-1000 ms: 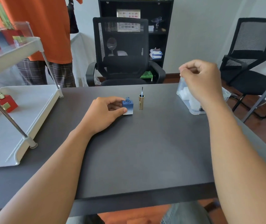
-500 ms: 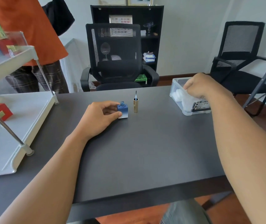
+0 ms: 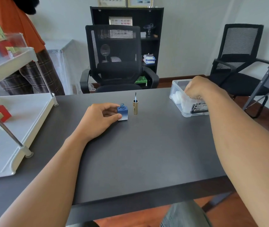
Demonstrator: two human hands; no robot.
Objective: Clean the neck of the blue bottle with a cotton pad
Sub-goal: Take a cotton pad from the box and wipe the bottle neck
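Left hand (image 3: 100, 119) rests on the dark surface (image 3: 138, 153), fingers pinching the uncapped blue bottle (image 3: 122, 113). Beside it stands the gold cap (image 3: 135, 106), brush up. Right hand (image 3: 197, 88) dips into the clear box (image 3: 176, 102) of cotton pads (image 3: 178, 95), fingers curled; can't tell what they hold.
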